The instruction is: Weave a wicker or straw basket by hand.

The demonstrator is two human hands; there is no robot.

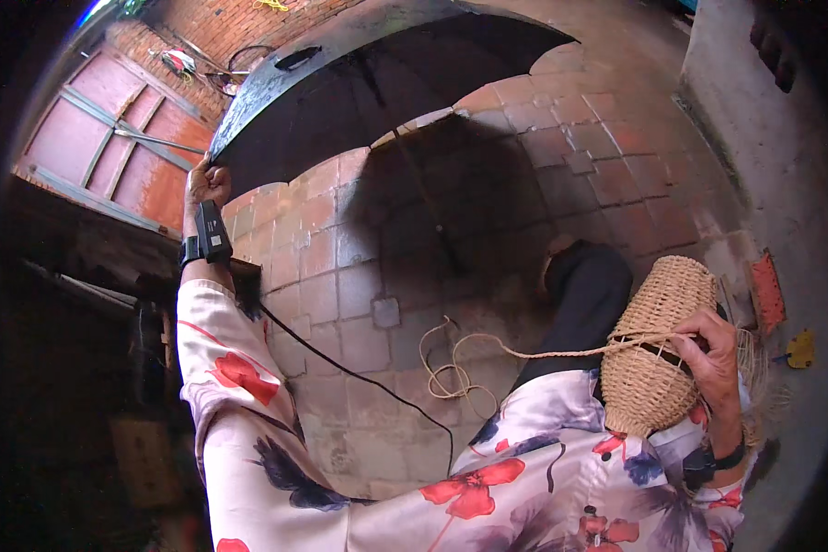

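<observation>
My left hand (209, 186), stretched far out, is closed on the rim of a large open black umbrella (340, 115). The umbrella's dark underside faces me, and its shaft points down toward the floor. On my lap at the right lies a woven straw basket (658, 382), tan and rounded, with a dark gap across its middle. My right hand (711, 354) is at the basket's right side, pinching a twisted straw cord (561, 353) between thumb and fingers. Across the basket the cord runs left, ending in loose loops on the floor.
Brick-coloured tiles (317, 276) cover the floor, with the umbrella's shadow on them. A black cable (350, 363) hangs from my left forearm. At the upper left stands a reddish gate (120, 138). A grey wall (754, 120) is at the right, near a yellow tag-like piece (800, 350).
</observation>
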